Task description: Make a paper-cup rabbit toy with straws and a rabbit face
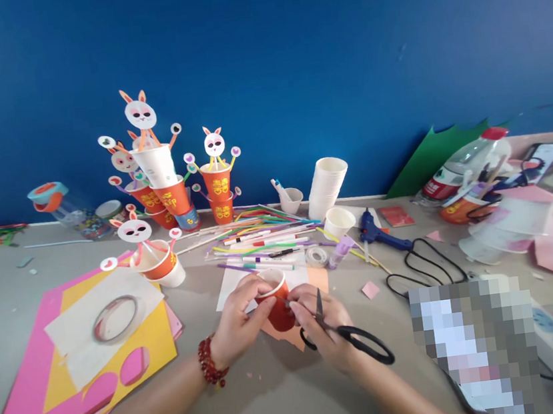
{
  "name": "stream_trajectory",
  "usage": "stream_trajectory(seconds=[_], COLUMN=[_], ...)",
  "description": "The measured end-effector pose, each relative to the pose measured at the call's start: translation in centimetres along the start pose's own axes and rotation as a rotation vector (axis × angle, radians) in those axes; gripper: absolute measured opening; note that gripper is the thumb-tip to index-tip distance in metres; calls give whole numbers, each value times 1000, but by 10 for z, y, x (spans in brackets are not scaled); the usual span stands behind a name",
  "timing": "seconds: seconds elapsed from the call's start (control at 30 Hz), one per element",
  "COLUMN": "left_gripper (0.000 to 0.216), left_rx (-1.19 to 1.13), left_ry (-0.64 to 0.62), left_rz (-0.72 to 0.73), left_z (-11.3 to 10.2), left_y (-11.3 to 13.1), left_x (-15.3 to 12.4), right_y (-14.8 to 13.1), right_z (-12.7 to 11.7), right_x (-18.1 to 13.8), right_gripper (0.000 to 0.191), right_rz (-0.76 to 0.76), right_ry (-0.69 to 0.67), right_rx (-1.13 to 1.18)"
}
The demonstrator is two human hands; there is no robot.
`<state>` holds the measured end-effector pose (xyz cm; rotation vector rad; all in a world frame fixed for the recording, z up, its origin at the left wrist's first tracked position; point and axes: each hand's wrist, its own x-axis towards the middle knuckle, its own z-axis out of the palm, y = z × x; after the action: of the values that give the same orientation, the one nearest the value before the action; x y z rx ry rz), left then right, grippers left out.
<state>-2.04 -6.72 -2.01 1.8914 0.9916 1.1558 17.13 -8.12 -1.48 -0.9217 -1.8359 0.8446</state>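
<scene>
Head view — near the tabletop's front edge, my left hand grips a red paper cup, my right hand clasps scissors — a slipped blade could nick the cup-holding hand.

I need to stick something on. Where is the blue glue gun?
In the head view, the blue glue gun lies on the table, right of the middle, beside the lone white cup and the small red card.

Count log | hands: 2, left hand and right hand | red cup held: 1 | scissors held: 1 | rabbit faces on cup figures: 4 | tape rolls: 2 | glue gun: 1 | plastic bottle: 1 | stack of white cups: 1 | bead bracelet: 1 | markers, straws: overlapped, count not readable
</scene>
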Motion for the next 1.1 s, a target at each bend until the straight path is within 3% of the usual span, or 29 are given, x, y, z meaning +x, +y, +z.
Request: stream_trajectory(seconds=[0.63,0.9,1.1], left_gripper=[12,8,12], left_rx=[46,199,339], left_ry=[17,48,43], left_rz=[19,106,193], left_z=[1,3,3], left_y=[0,3,4], left_x=[0,-2,-3], right_y=[7,-3,5], right_z=[6,9,14], right_x=[-6,-5,-8], right_gripper=[26,28,34], right_rz=[39,-13,168], right_ry=[13,32,42], right_rx=[9,-193,56])
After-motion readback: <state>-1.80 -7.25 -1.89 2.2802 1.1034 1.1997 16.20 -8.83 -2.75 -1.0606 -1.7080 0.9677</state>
